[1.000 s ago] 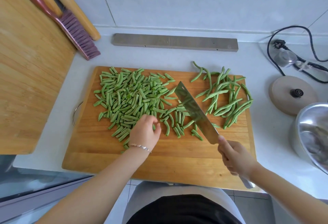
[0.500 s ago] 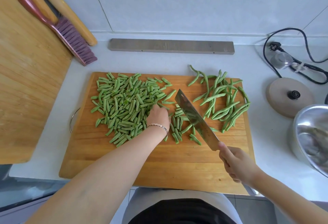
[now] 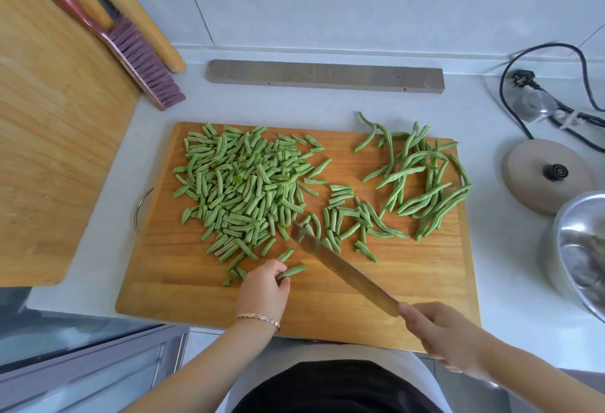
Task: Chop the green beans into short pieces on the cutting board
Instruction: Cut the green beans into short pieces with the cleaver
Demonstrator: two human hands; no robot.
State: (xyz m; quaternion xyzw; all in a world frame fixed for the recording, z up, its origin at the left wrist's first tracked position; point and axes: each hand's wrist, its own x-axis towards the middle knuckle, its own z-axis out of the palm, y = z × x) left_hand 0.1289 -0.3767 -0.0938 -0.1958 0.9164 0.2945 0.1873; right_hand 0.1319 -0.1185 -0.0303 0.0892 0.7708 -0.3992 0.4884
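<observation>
A wooden cutting board (image 3: 409, 285) lies on the counter. A big heap of chopped bean pieces (image 3: 242, 183) covers its left half. A smaller scatter of cut pieces (image 3: 347, 216) lies in the middle. Whole green beans (image 3: 422, 177) are piled at the right. My left hand (image 3: 265, 291) is at the board's front and pinches one short bean piece (image 3: 292, 271). My right hand (image 3: 442, 334) grips the handle of a cleaver (image 3: 343, 268), whose blade slants across the board with its tip among the middle pieces.
A second wooden board (image 3: 49, 150) lies at the left, with a brush (image 3: 131, 49) and rolling pins behind it. A grey wooden strip (image 3: 324, 76) lies by the wall. At the right are a round lid (image 3: 546, 173), a steel bowl (image 3: 579, 249) and a black power cord (image 3: 530, 82).
My left hand has drawn back from the bean heap to the board's front and taken a piece. The cleaver has swung lower and leftward, its tip now near the heap's edge.
</observation>
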